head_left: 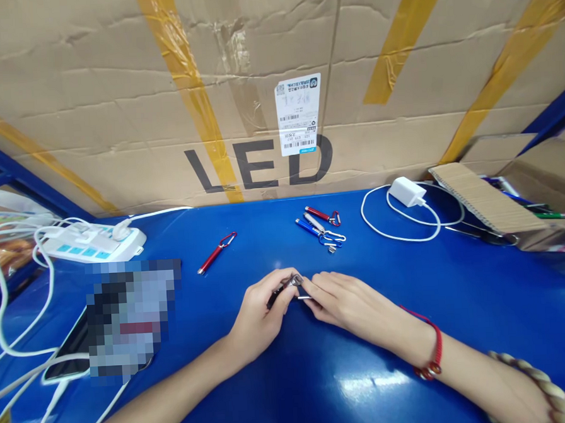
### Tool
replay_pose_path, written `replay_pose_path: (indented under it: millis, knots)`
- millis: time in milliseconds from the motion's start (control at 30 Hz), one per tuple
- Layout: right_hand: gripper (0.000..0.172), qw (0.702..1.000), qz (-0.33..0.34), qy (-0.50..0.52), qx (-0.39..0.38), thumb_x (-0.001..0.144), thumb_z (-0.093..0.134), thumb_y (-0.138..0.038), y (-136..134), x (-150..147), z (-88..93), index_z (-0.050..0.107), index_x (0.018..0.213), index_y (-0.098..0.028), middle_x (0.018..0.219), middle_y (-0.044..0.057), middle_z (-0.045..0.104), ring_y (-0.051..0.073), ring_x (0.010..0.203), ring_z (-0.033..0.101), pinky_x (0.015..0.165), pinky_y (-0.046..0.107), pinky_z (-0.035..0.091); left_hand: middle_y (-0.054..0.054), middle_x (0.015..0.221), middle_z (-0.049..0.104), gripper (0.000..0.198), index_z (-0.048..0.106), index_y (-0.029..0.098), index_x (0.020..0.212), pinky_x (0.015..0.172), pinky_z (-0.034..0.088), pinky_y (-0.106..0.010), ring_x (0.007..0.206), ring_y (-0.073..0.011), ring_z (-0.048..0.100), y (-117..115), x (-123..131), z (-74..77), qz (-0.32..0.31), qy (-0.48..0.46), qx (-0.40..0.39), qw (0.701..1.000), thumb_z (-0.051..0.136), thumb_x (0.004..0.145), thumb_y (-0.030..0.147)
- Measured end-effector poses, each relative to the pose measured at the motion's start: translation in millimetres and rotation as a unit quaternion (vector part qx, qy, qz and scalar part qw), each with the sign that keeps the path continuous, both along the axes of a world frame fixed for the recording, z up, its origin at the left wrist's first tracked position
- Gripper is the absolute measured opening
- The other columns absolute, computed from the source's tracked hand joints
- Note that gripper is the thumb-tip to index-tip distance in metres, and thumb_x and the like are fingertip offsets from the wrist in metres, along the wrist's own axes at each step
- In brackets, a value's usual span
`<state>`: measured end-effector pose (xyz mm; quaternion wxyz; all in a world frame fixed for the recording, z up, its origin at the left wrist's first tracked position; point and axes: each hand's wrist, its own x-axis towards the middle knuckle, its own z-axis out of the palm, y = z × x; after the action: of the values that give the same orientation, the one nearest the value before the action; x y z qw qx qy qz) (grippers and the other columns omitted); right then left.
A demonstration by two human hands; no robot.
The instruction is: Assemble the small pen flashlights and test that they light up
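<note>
My left hand (259,310) is closed around a small black keychain flashlight (274,296), whose silver end (294,279) pokes out between thumb and forefinger. My right hand (344,300) meets it there, fingertips pinched at a thin metal clip (304,297) by that end. Fingers cover most of both parts, so how they join is hidden. Beyond my left hand lies a red keychain flashlight (211,259) with a red carabiner. Farther back, a blue flashlight (308,228), a silver one (314,220) and another red one (317,213) lie close together with their carabiners.
A blue table (273,395) carries everything. On the left are a white power strip (123,248), tangled white cables and a partly blurred phone (76,348). A white charger (407,192) and an open carton (495,206) stand right. A large cardboard box (131,137) closes off the back.
</note>
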<state>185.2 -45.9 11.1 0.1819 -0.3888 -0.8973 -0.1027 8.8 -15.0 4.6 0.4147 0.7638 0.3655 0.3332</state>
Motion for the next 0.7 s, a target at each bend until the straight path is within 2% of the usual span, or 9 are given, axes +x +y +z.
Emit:
replay_pose_path:
  millis: [300,533,700]
  knots:
    - [0.035,0.999,0.014,0.028,0.024,0.095,0.026,-0.02,0.3,0.7,1.8,0.059,0.097,-0.006,0.071,0.007,0.06,0.019,0.065,0.06,0.061,0.031,0.053,-0.004,0.081,0.063,0.018,0.058,0.015,0.096,0.06,0.045,-0.021,0.068,-0.0124,0.058,-2.6,-0.6,3.1,0.005,-0.003,0.026,1.0,0.043,0.089,0.022]
    - [0.032,0.998,0.019,0.049,0.027,0.095,0.03,-0.019,1.7,3.0,-0.1,0.059,0.098,-0.005,0.067,0.006,0.058,0.018,0.06,0.056,0.057,0.03,0.051,-0.004,0.08,0.063,0.017,0.058,0.015,0.095,0.061,0.044,-0.021,0.065,-0.0113,0.056,-4.0,0.2,4.6,0.003,-0.008,0.05,0.999,0.043,0.089,0.021]
    - [0.033,0.997,0.023,0.059,0.034,0.094,0.029,-0.017,2.7,3.5,4.5,0.061,0.094,-0.005,0.064,0.005,0.057,0.016,0.057,0.053,0.054,0.028,0.048,-0.002,0.076,0.06,0.018,0.057,0.015,0.096,0.057,0.042,-0.021,0.058,-0.0099,0.051,-4.7,0.0,5.2,-0.004,-0.012,0.03,0.999,0.043,0.089,0.022]
